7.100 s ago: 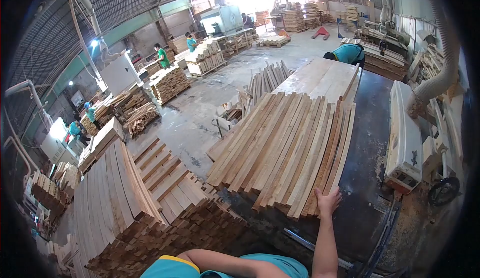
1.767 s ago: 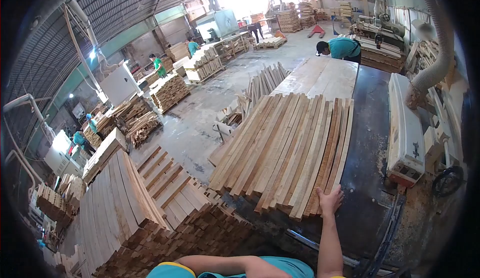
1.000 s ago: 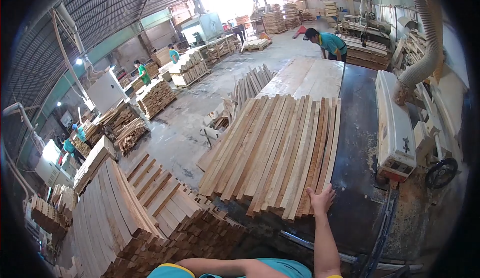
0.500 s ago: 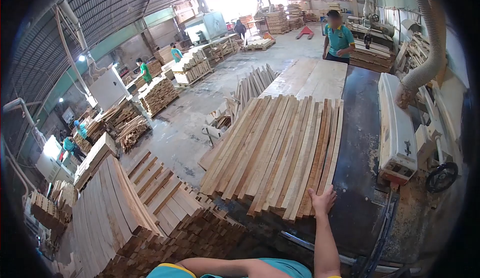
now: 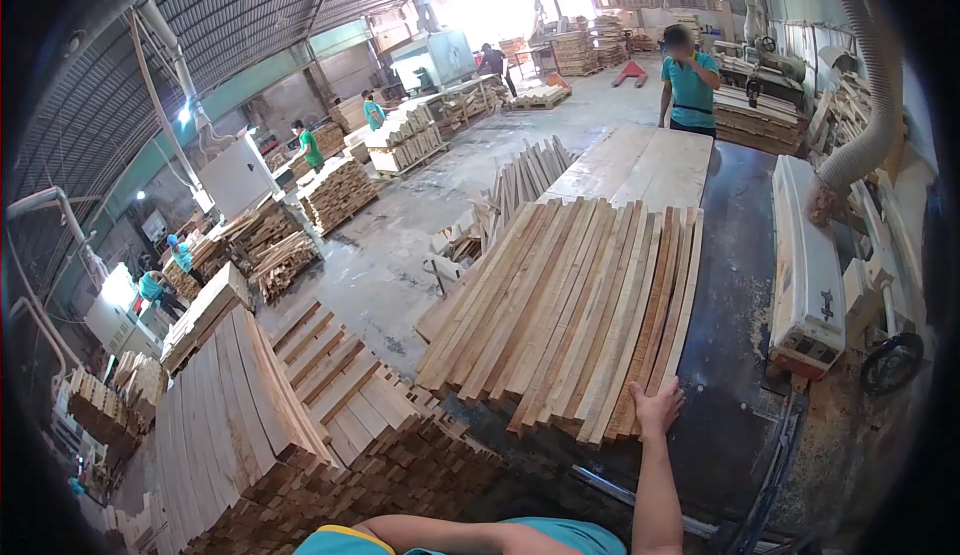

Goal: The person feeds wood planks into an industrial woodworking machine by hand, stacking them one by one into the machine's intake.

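A row of long wooden strips (image 5: 565, 305) lies side by side on the dark machine table (image 5: 735, 285), the near ends uneven. At the near right corner of this row, my right hand (image 5: 658, 407) rests against the end of the outermost strips, thumb apart from the fingers and not wrapped round any strip. My left forearm (image 5: 430, 533) crosses the bottom edge of the view, while the left hand itself is out of sight.
Stacked boards (image 5: 225, 405) and shorter timber pieces (image 5: 350, 385) stand at my left. A pale panel (image 5: 640, 160) lies beyond the strips, with a co-worker (image 5: 690, 90) behind it. On the right are a white machine housing (image 5: 803, 265) and a ribbed hose (image 5: 868, 105).
The view has shifted slightly, so the scene sits further right. My right hand stays at the strip ends. The co-worker behind the panel has raised a hand to the head.
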A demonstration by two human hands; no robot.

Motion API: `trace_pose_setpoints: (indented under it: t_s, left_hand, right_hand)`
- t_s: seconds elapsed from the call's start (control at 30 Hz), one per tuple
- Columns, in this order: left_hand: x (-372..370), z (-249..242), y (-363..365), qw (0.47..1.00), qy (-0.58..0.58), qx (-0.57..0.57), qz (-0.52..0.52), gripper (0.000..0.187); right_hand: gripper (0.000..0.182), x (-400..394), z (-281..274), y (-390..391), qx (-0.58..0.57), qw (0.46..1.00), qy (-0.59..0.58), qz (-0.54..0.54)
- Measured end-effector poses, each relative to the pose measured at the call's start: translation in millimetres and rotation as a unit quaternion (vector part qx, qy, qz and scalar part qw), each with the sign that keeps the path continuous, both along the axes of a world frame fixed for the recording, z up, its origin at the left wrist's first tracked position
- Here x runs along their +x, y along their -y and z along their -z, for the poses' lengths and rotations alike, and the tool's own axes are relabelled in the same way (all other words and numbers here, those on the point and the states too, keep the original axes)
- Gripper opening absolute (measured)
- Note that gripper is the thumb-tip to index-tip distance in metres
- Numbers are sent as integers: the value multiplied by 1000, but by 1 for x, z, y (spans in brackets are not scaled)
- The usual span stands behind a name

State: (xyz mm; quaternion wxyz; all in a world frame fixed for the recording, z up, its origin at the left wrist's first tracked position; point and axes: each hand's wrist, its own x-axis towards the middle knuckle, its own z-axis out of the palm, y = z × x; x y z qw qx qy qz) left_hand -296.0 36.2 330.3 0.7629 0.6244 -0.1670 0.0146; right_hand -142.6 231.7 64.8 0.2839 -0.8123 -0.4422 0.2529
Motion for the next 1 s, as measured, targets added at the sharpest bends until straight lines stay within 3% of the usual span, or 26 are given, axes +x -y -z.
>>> trace_pose_setpoints:
  t_s: [1.0]
  left_hand:
    - [-11,4,7,995,-1,41,-93,38]
  right_hand:
    - [112,0,-8,3,0,1000,-17,-7]
